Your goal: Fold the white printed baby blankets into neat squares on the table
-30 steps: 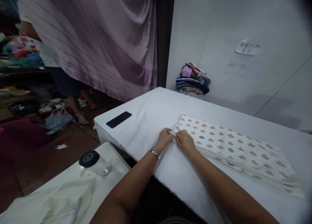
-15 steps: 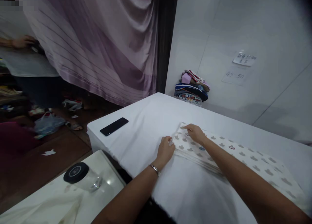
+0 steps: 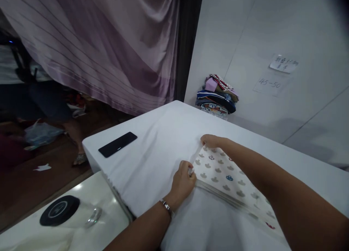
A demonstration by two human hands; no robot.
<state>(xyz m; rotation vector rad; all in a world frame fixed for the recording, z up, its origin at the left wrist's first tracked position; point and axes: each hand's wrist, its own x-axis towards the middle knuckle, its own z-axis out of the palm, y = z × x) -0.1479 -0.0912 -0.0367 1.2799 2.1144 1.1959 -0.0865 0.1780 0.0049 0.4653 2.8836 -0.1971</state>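
A folded white cloth (image 3: 218,171) with grey shapes and a few coloured prints lies in layers on the white-covered table (image 3: 163,134). My left hand (image 3: 184,180), with a metal band at the wrist, is closed on the cloth's near left corner. At the far left corner, my right hand (image 3: 214,141) pinches the cloth's edge, its fingers curled down. Between both hands the short left edge looks taut. My right forearm covers part of the cloth's far side.
On the table's left lies a black phone (image 3: 117,144). A clear jar with a black lid (image 3: 60,210) lies on a lower white surface (image 3: 109,222). Folded clothes (image 3: 216,96) are stacked by the wall. Beyond a purple curtain (image 3: 122,43), a person's leg (image 3: 73,134) shows.
My right hand has moved to the cloth's far left corner and now grips it from beyond. My left hand stays on the near corner. The view has shifted slightly, and the person at left has moved.
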